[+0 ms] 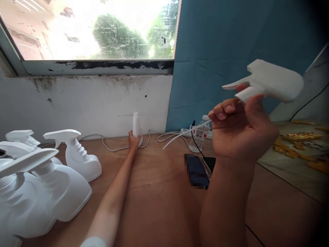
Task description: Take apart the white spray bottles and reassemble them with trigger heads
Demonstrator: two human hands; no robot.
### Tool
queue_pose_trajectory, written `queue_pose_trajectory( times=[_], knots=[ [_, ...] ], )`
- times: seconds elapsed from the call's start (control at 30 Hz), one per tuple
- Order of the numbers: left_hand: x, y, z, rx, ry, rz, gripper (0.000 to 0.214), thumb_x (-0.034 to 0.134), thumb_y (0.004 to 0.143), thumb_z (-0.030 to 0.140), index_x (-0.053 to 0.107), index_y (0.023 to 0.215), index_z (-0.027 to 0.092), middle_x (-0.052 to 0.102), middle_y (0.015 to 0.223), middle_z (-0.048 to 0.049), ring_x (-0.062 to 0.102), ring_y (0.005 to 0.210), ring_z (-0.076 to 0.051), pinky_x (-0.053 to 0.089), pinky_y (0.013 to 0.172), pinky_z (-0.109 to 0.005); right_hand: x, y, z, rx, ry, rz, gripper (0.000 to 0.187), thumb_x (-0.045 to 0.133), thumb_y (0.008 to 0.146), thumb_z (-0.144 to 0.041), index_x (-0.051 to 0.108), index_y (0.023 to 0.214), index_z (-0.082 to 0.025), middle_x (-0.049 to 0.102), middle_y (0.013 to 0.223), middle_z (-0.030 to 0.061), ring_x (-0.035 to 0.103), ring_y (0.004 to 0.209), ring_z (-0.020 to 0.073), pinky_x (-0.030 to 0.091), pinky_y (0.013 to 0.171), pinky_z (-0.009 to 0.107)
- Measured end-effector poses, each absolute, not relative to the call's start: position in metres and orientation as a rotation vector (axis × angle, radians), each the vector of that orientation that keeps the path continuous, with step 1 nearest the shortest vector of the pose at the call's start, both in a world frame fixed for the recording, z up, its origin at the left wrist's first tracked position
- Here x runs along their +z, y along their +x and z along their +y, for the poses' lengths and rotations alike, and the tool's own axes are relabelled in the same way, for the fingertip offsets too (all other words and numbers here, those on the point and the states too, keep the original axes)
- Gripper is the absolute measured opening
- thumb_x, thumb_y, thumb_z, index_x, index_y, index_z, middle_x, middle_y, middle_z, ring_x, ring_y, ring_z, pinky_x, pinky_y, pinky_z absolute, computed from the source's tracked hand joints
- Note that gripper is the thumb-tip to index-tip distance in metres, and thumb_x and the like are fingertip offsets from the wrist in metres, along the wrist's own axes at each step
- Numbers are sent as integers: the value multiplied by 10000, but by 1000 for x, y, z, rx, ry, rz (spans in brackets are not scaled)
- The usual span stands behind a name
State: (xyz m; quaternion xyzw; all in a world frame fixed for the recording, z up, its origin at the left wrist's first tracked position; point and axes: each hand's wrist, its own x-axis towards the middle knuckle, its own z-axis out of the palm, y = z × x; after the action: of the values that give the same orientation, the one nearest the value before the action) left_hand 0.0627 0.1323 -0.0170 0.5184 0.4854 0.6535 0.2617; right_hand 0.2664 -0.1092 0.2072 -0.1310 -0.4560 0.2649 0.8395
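My right hand [239,127] is raised at the right, closed around the ribbed collar of a white trigger sprayer head [269,82]. Its thin dip tube [185,133] slants down to the left from my fingers. My left arm stretches far across the wooden table [159,192]. At the wall my left hand [134,141] grips a white bottle [136,127] that has no sprayer on it and stands upright.
Several white spray bottles with trigger heads [48,185] stand at the left. A white cable [113,145], a clear water bottle [200,135], a power strip [187,131] and dark phones [197,169] lie mid-table. Yellow parts [295,144] lie on the surface at the right.
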Motion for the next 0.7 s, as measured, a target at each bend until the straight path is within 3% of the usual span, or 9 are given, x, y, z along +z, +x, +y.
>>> queue_pose_trajectory(
  times=[0.17,0.4,0.5,0.6,0.7],
  knots=[
    [-33,72,156,1818,1475,1332,509,678,709,199,488,1181,180,487,1233,-131,469,1220,-274,332,1094,-418,208,275,-105,569,-283,-875,295,328,1002,-244,589,921,-131,354,616,-30,376,505,80,337,518,211],
    [-42,66,173,1742,1543,1441,481,585,776,146,420,1227,173,580,1172,-115,591,1068,-213,463,954,-353,208,278,-97,540,-273,-844,294,367,995,-271,586,898,-101,334,591,-31,336,489,78,293,495,218],
    [-38,61,169,1768,1531,1575,553,574,768,124,374,1280,184,497,1306,-147,543,1146,-229,426,1000,-377,209,276,-97,571,-295,-838,296,349,994,-256,583,901,-101,321,576,-35,313,476,75,276,487,214],
    [-34,67,156,1804,1548,1714,624,636,789,272,333,1328,192,418,1378,-167,438,1261,-291,340,1067,-465,209,275,-98,553,-304,-834,273,368,979,-243,582,882,-103,306,569,-39,304,470,72,263,477,210],
    [-31,78,147,1772,1618,1795,817,746,699,450,331,1353,192,398,1393,-175,357,1326,-344,298,1083,-512,208,276,-97,548,-311,-829,271,360,978,-233,579,875,-110,286,573,-44,293,462,66,265,471,203]
  ],
)
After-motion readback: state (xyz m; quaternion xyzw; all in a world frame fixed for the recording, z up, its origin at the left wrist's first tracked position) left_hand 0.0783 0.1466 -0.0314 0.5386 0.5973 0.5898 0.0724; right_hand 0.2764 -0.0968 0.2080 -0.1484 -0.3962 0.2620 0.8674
